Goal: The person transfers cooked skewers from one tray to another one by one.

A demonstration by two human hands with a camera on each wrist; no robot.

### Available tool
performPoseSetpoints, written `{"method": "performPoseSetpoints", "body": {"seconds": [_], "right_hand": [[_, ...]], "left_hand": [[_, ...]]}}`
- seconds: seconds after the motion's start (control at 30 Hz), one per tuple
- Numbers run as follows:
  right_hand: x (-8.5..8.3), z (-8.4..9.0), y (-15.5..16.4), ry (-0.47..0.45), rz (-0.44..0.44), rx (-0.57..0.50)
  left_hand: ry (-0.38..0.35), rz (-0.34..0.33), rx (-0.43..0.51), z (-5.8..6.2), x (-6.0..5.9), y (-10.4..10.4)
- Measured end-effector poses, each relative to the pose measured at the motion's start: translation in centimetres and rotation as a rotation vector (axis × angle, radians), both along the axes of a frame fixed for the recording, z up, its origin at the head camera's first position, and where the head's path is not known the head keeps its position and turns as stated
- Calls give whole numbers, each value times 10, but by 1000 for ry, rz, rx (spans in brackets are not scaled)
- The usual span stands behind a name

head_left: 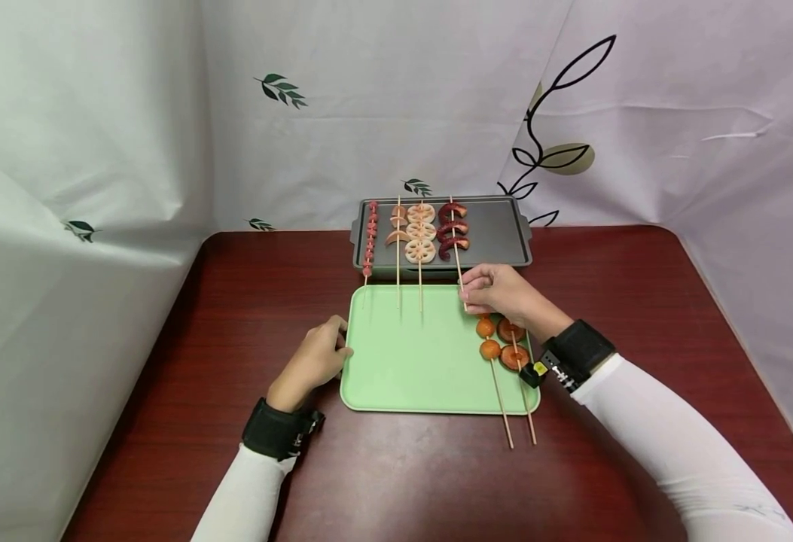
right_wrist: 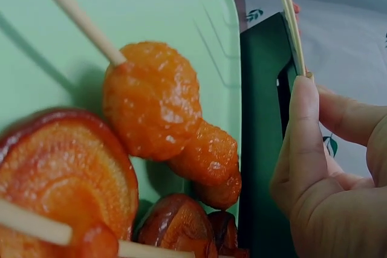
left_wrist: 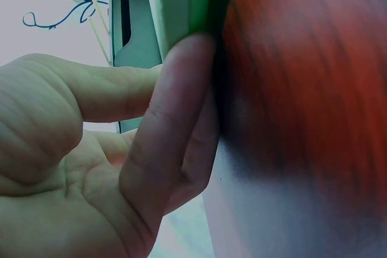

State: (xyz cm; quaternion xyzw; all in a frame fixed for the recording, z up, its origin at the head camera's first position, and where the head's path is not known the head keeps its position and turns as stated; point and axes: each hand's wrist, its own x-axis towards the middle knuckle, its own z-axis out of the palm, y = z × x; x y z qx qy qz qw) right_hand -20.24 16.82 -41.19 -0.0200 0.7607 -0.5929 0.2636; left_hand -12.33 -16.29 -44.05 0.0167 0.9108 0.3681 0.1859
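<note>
My right hand (head_left: 504,292) pinches the bare stick of an octopus-tentacle skewer (head_left: 453,228) between thumb and fingers. The dark red pieces lie over the grey griddle (head_left: 494,226). My left hand (head_left: 316,352) grips the left rim of a light green tray (head_left: 410,369); the left wrist view shows fingertips against the tray's edge. On the tray's right side lie an orange-ball skewer (right_wrist: 151,98) and a mushroom skewer (right_wrist: 63,173), their sticks reaching past the front rim. The right forearm partly covers their far ends.
Left of the octopus, a lotus-root skewer (head_left: 420,251), a skewer of pale orange pieces (head_left: 398,218) and a thin red-piece skewer (head_left: 370,241) lie on the griddle, sticks hanging over the tray. White patterned cloth (head_left: 369,90) hangs behind the dark red table (head_left: 233,301).
</note>
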Motion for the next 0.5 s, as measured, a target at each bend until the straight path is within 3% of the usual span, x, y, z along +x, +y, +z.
{"method": "performPoseSetpoints", "body": {"seconds": [0.5], "right_hand": [[11, 2, 3, 40, 59, 82]], "left_hand": [[-14, 8, 12, 2, 1, 1]]}}
